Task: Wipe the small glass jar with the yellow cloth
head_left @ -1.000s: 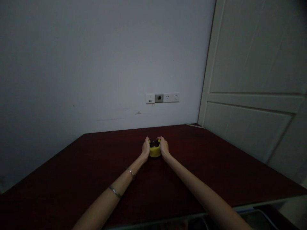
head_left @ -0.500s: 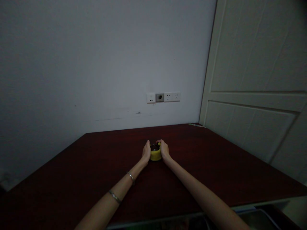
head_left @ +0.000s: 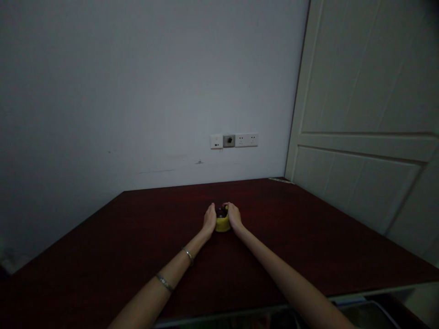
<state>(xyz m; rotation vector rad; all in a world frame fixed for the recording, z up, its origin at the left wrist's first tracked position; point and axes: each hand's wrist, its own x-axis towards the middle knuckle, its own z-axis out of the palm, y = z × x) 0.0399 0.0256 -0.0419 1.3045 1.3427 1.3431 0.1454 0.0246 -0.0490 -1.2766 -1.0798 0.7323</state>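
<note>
A small round object stands on the dark red table, with a yellow band around its lower part and a dark, glossy middle. I cannot make out what kind of thing it is. My left hand is pressed along its left side, fingers together and pointing away from me. On the right side my right hand cups it, with the fingertips curling over the far edge near a small yellow bit. Both palms hide the sides of the object.
The dark red table runs back to a pale wall with a row of sockets. At right stands a pale panelled door. Below the table's front edge, an open space holds a bin-like container.
Both hands stay around the yellow-banded object. The right fingers have shifted slightly over its far edge, covering more of the small yellow bit. The view has tipped up very slightly.
</note>
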